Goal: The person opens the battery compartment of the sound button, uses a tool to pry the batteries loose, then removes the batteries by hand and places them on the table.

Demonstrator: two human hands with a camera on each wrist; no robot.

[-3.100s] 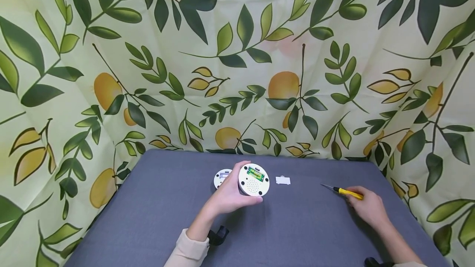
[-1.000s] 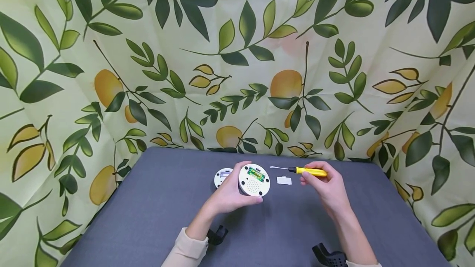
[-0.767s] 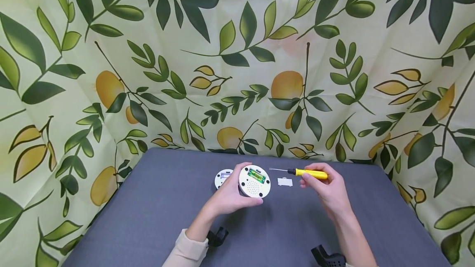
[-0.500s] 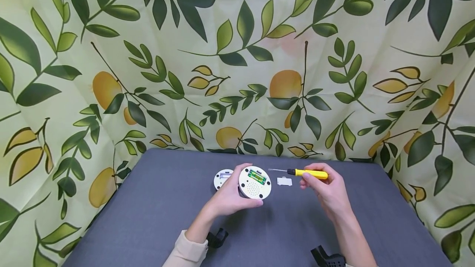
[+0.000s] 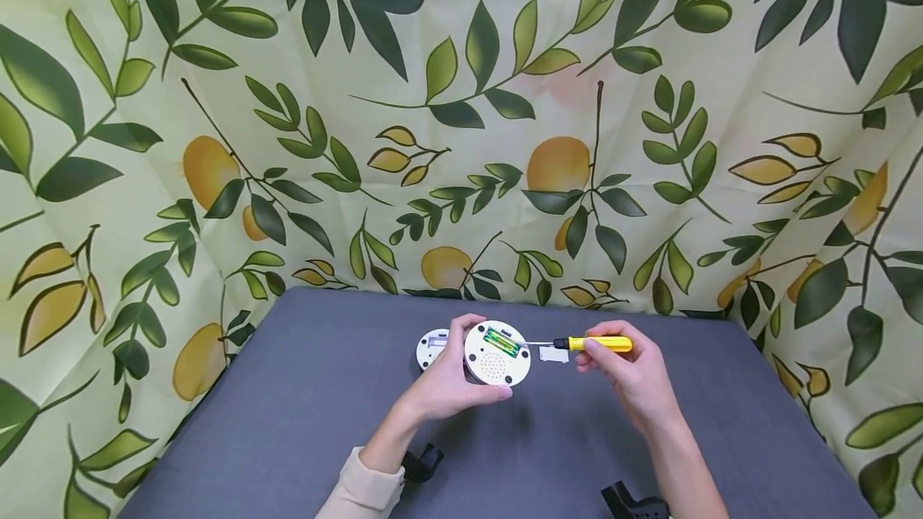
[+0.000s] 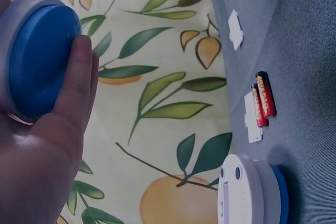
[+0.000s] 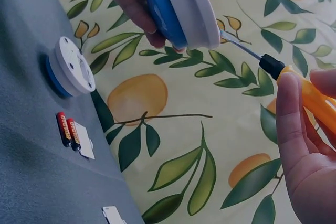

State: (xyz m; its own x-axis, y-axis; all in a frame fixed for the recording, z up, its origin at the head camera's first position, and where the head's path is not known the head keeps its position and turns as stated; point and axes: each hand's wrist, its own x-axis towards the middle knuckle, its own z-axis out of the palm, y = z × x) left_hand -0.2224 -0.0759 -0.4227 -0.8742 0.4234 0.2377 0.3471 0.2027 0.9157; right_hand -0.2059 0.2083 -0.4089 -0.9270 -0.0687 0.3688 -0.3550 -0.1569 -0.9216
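My left hand (image 5: 445,381) grips a round white device (image 5: 493,368), its underside towards me. Green batteries (image 5: 501,342) sit in its uncovered compartment. The device's other side is a blue dome (image 6: 44,59), with fingers lying along it in the left wrist view. In my right hand (image 5: 638,379) is a screwdriver (image 5: 604,343) with a yellow handle and black collar, pinched between thumb and fingers. Its metal shaft (image 7: 241,44) points left, the tip right at the compartment's right end in the head view. That tip is hidden behind the device's rim in the right wrist view.
A second round white device (image 7: 73,65) with a blue base stands on the grey table (image 5: 324,407), behind my left hand. Red-and-black batteries (image 6: 264,95) lie by a white battery cover (image 6: 253,121). Another white cover (image 5: 554,354) lies farther right. Patterned cloth (image 5: 461,142) hangs behind.
My right hand has brought the screwdriver from the table's right side leftwards to the device. Over the last half second its tip moved in to the battery compartment. The left hand stays nearly still.
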